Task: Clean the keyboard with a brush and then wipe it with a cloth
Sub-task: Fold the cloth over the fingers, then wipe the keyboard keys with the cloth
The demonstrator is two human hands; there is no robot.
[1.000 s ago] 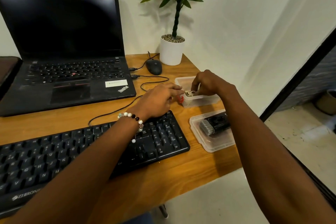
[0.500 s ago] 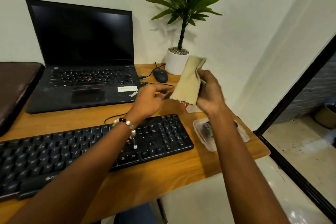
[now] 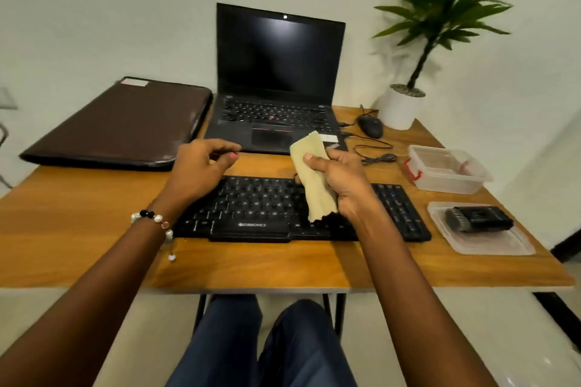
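The black keyboard (image 3: 251, 207) lies across the front of the wooden desk (image 3: 78, 223). My right hand (image 3: 344, 187) hovers over the keyboard's middle right, shut on a beige cloth (image 3: 314, 179) that hangs down to the keys. Above the keyboard's far left edge is my left hand (image 3: 201, 166), with a bead bracelet on the wrist; its fingers are loosely curled and apart and hold nothing. A black brush (image 3: 478, 218) rests on a clear plastic lid (image 3: 490, 243) to the right of the keyboard.
An open clear plastic container (image 3: 446, 173) stands at the right, behind the lid. Behind the keyboard are an open laptop (image 3: 276, 88), a brown sleeve (image 3: 125, 126), a mouse (image 3: 371, 126) with its cable (image 3: 374, 151), and a potted plant (image 3: 402, 107). My knees are under the desk.
My right hand lifted the cloth out of the container and carried it left over the keyboard. My left hand let go of the cloth and moved left. The view swung left.
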